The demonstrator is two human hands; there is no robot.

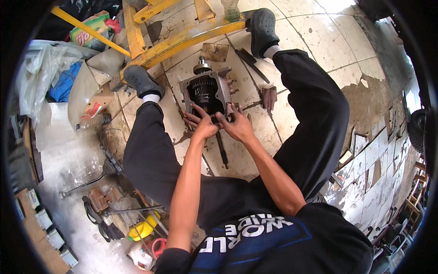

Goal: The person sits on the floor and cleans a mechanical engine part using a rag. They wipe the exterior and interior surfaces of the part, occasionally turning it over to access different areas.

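Note:
Between my legs on the floor sits a metal gearbox housing [225,86], its open side up. Dark, oily gears [203,91] show inside it. A bright shaft end [202,66] sticks out at the far side, and a long dark shaft [222,150] points toward me from the near side. My left hand [202,124] lies at the near left edge of the housing, fingers spread. At the near right corner, my right hand [238,125] has its fingers bent over the rim. Both thumbs come close together; whatever lies under them is hidden.
A yellow metal frame [182,42] crosses beyond my feet, with a clear bottle [232,11] beside it. Right of the housing lie a dark flat tool [252,64] and a brown rag-like piece [269,97]. Plastic bags [41,77] and a yellow bottle [145,227] are at left.

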